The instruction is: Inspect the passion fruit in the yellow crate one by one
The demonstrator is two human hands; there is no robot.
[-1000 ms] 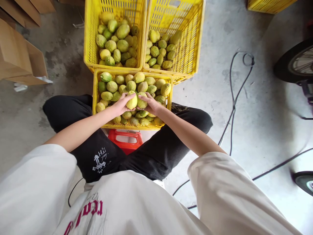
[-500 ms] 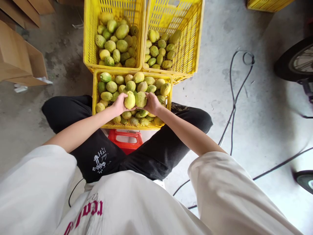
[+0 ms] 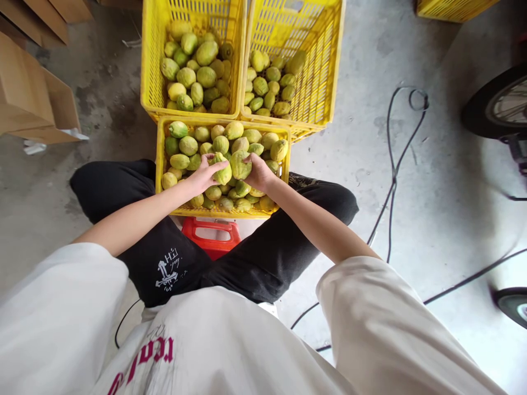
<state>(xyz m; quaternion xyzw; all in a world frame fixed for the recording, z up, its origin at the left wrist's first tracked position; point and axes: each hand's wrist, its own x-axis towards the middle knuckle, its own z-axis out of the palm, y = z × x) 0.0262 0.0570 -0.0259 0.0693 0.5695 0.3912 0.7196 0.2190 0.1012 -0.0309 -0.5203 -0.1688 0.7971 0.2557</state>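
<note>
My left hand point(image 3: 206, 174) is closed round a yellow-green lemon point(image 3: 223, 171), thumb across its top. In my right hand point(image 3: 259, 173) is a rounder, greener lemon point(image 3: 240, 165), gripped from the right side. The two fruits are side by side, almost touching. Both hands are above a yellow plastic crate point(image 3: 161, 164) filled with green and yellow lemons point(image 3: 188, 145), which sits between my knees. Some of my fingers are hidden behind the fruit.
Two deeper yellow crates, a left one point(image 3: 150, 82) and a right one point(image 3: 325, 82), stand behind, each holding lemons. A red stool point(image 3: 212, 249) shows between my legs. Cardboard boxes point(image 3: 28, 88) are at left; a black cable point(image 3: 394, 170) and a wheel point(image 3: 500, 101) at right.
My left hand has turned its lemon, which now tilts and shows a greener side. The right hand's lemon has shifted slightly up and right. The crates have not moved.
</note>
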